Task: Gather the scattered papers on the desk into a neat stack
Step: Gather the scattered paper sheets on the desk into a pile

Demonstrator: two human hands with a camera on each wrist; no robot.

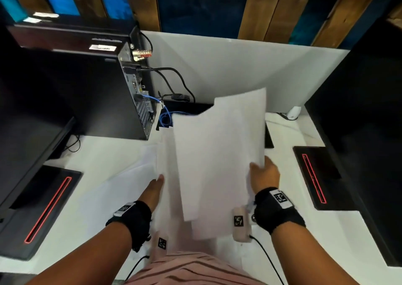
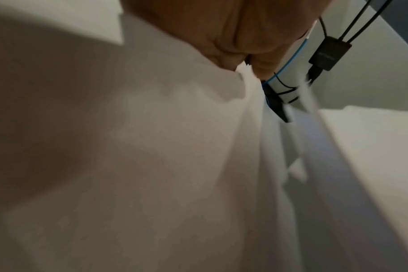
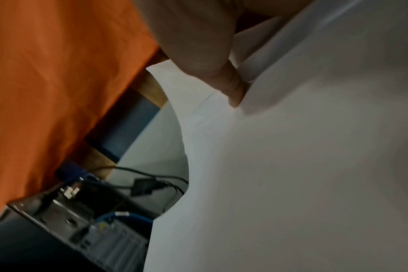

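In the head view my right hand (image 1: 258, 167) pinches the right edge of a few white sheets (image 1: 219, 154) and holds them tilted up above the white desk (image 1: 104, 154). The right wrist view shows the thumb (image 3: 233, 92) pressed on the top of these sheets (image 3: 291, 165). My left hand (image 1: 159, 179) is at the left edge of more white paper (image 1: 167, 165), thumb on top, fingers hidden under it. In the left wrist view the fingers (image 2: 233, 46) curl round the edge of this paper (image 2: 151, 147). Other loose sheets (image 1: 134, 171) lie flat on the desk to the left.
A black computer tower (image 1: 104, 89) with black cables (image 1: 171, 82) and a blue cable (image 1: 165, 115) stands at the back left. Black monitors (image 1: 26, 121) (image 1: 365, 132) flank the desk, their bases (image 1: 43, 208) (image 1: 311, 176) lined in red. A grey partition (image 1: 239, 62) closes the back.
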